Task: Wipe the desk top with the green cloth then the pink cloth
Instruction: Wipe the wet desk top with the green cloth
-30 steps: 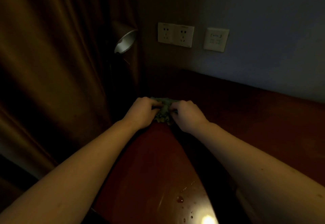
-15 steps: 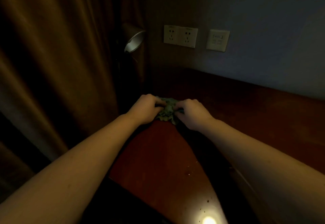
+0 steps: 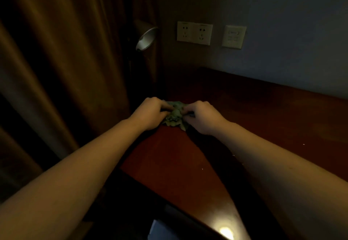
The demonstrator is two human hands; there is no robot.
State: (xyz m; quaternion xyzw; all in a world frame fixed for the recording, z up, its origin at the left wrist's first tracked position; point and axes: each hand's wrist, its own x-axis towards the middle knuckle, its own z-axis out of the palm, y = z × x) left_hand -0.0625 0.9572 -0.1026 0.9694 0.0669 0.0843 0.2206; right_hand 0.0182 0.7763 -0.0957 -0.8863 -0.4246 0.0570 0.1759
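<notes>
Green stage in hand: curled fingers [image 3: 162, 106] of left hand [image 3: 150, 114] and right hand [image 3: 204, 118] pinching the bunched green cloth [image 3: 174, 117] from both sides on the table [image 3: 169, 164] by its left edge; next, likely flattening it and sweeping across.

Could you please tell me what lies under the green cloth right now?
The green cloth lies bunched on the reddish desk top, gripped by the left hand and the right hand. The patch of desk beneath it is covered and cannot be seen.
</notes>
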